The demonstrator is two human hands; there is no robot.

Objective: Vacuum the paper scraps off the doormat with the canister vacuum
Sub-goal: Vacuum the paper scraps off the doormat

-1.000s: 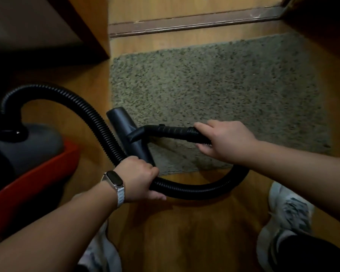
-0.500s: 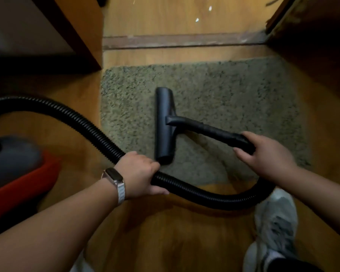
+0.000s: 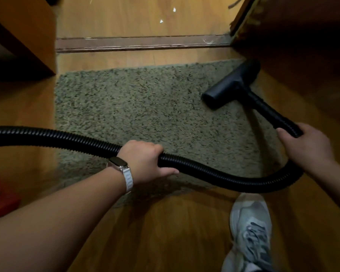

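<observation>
The left hand (image 3: 145, 160) is curled over the black corrugated hose (image 3: 214, 173), fingers wrapped across the top and thumb reaching underneath, so the hose is gripped partway along its length above the near edge of the doormat (image 3: 135, 107). From that grip the hose runs off to the left edge of view and, the other way, sags to the right in a low loop over the wooden floor (image 3: 165, 232) before rising to the right hand (image 3: 306, 146). That hand is closed round the ribbed near end of the rigid wand (image 3: 263, 107) – fingers folded over it, the thumb side hidden. The wand slants away to the far right, and its black floor nozzle (image 3: 232, 83) rests on the far right corner of the speckled grey-green mat, close beside a dark wooden panel (image 3: 302, 55). Beyond the mat lies a brown threshold strip (image 3: 141, 44), and past it two small white paper scraps (image 3: 161, 21) sit on the far floor. A smartwatch (image 3: 119, 161) with a pale band is on the left wrist. A grey sneaker (image 3: 251, 228) stands on the near floor, just under the hose loop. The canister vacuum (image 3: 0, 197) shows only as a blurred red patch at the near left edge.
</observation>
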